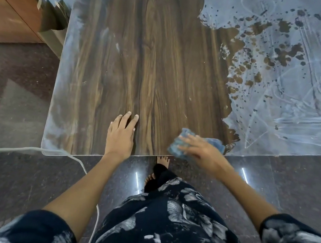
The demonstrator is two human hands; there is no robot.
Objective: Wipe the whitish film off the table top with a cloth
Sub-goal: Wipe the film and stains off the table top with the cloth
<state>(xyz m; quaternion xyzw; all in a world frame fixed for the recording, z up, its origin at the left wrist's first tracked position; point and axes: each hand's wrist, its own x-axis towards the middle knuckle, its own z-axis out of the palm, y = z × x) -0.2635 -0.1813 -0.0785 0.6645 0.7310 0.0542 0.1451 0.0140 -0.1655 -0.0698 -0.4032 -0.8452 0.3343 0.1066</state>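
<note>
The wooden table top (143, 61) shows bare dark grain across its left and middle part. A whitish film (295, 95) with streaks and brown splotches covers its right part, and a thin pale band (62, 78) runs down the left edge. My left hand (121, 134) rests flat on the wood near the front edge, fingers straight. My right hand (203, 151) presses a crumpled blue cloth (179, 142) onto the table at the front edge, just left of the film's border. The hand is blurred by motion.
A white cable (27, 150) runs from the left under the table's front left corner and down past my legs. A wooden cabinet (8, 7) stands at the back left. Dark polished floor (14, 100) surrounds the table; my bare feet (162, 160) are under its front edge.
</note>
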